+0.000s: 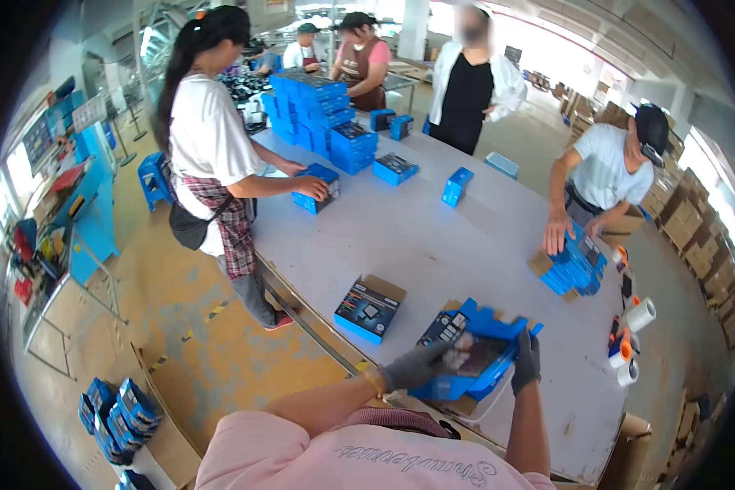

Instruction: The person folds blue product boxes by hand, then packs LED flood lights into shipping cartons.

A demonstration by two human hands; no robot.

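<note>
A partly unfolded blue cardboard box (498,377) with raised flaps lies on the table right in front of me. My left hand (420,365), in a grey glove with bare fingertips, reaches over the box's left side by a dark printed panel (444,328). Its fingers are smeared by motion. Gloved in grey too, my right hand (528,365) grips the box's right edge. Ahead and to the left stands another blue box (369,310) with a dark printed top and a brown flap raised.
Across the white table (416,245), a person handles a blue box (317,189) beside stacked blue boxes (309,106). At the right, another person holds several flat blue cartons (576,265). Tape rolls (641,314) lie along the right edge. More blue boxes (122,416) are at lower left.
</note>
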